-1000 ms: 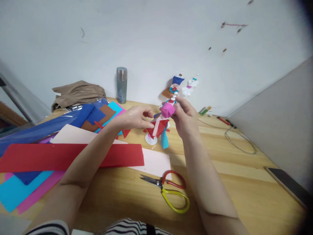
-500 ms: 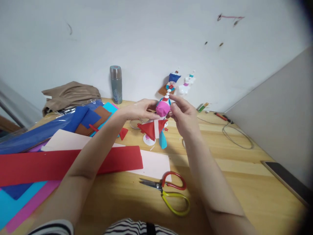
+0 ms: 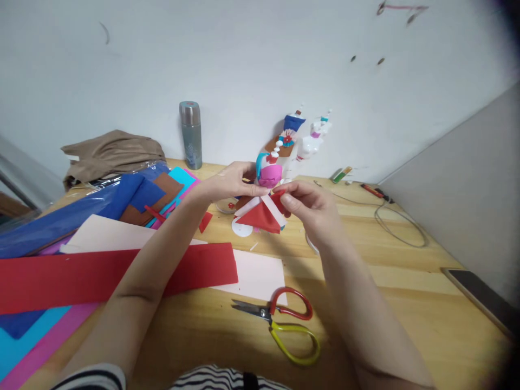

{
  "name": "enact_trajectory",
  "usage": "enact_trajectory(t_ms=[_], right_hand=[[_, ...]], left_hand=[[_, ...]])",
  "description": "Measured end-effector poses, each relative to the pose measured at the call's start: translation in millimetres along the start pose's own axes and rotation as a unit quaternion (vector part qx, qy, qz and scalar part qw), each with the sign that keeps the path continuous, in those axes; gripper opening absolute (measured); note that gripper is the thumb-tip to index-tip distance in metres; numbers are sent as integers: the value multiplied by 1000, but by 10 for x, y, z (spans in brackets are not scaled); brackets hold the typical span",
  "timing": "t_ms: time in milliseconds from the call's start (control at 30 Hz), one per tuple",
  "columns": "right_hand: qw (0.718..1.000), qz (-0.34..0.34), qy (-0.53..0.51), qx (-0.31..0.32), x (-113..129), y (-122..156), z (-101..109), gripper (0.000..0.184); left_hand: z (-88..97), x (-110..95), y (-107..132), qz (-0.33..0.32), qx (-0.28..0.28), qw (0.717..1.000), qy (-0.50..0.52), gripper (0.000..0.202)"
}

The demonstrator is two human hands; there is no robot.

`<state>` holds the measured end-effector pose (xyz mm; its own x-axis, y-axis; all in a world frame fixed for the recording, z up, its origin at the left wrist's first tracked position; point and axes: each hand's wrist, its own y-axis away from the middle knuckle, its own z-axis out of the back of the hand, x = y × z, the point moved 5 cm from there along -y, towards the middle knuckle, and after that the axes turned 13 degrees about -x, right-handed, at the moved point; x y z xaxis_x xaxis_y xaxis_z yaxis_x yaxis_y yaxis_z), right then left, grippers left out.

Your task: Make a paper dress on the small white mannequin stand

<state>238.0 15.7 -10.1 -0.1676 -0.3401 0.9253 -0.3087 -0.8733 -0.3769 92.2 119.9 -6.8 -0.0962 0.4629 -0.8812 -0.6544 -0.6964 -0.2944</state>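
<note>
Our left fingers grip the small pink-and-blue doll-like figure over the worktop, right fingers pinch its pale-striped red skirt; open steel scissors lie nearer us, our left forearm blocks part of a long red sheet, grey steel-capped flask behind

Looks onto a pale wall with small dark marks, a greyer side panel, perhaps another wall, and a wooden tabletop.
</note>
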Motion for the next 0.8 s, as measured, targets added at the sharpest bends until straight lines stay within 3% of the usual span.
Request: enact_trajectory(t_ms=[200, 400, 633, 800], right_hand=[[996, 74, 54, -13, 4, 12, -46, 9], [976, 169, 131, -35, 93, 40, -31, 5], [963, 235, 134, 13, 184, 35, -9, 10], [936, 316, 138, 66, 262, 53, 4, 13]], left_hand=[[-47, -7, -14, -4, 16, 998, 66, 38], [-57, 10, -12, -13, 37, 998, 48, 40], [-39, -20, -15, -26, 39, 998, 41, 34], [-43, -31, -14, -26, 30, 998, 47, 34]])
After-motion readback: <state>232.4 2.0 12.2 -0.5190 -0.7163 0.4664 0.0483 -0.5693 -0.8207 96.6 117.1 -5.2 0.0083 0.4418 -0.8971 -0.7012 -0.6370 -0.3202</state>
